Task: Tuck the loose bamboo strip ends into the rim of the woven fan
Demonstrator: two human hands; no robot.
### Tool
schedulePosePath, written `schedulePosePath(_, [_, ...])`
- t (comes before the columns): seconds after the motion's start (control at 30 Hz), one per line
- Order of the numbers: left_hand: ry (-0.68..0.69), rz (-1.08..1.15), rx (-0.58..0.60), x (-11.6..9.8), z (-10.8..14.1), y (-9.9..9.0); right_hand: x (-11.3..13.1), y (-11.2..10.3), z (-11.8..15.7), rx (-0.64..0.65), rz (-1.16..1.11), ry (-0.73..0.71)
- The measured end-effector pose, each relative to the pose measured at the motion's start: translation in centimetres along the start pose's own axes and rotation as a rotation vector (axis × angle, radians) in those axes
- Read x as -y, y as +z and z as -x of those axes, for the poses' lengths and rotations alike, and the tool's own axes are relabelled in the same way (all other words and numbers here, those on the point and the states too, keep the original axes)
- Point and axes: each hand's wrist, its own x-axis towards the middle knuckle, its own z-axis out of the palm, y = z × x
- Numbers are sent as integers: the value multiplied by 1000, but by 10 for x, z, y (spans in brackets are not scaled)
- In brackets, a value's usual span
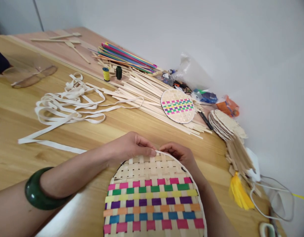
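A rounded woven bamboo panel [152,197] with pink, green, yellow, purple, orange and blue strips stands before me, its lower part cut off by the frame. White fabric tape [199,197] lines its right rim up to the top. My left hand [138,146] pinches the tape at the top edge between thumb and fingers. Curled just to the right, my right hand [177,153] grips the same rim from behind, its fingertips partly hidden. A loose white tape pile [73,98] lies left, one length running under my left forearm.
Behind are pale bamboo strips [144,92], a smaller woven disc [178,107], coloured strips [128,57], a yellow thread spool [106,74] and a black cutter [205,120]. At right sit stacked fan blanks [228,125], a yellow tassel [240,192] and a white cable [275,217].
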Motion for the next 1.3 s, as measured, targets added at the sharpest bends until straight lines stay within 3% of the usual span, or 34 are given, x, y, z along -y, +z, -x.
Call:
schedulePosePath(0.2, [-31, 19, -24, -3, 2, -1, 4, -1, 0, -77, -1, 7])
schedulePosePath(0.53, [42, -132, -32, -9, 5, -3, -2, 2, 0, -78, -90, 22])
schedulePosePath(0.87, [59, -164, -60, -7, 6, 5, 8, 10, 3, -18, -188, 74])
schedulePosePath(1.0, [50, -130, -87, -9, 7, 5, 4, 5, 1, -7, -122, 86])
schedulePosePath(1.2, [44, -101, -65, -8, 8, 6, 1, 3, 2, -50, -100, 32])
schedulePosePath(1.3, [25, -83, -50, -6, 7, 8, 0, 1, -1, 12, -101, 15])
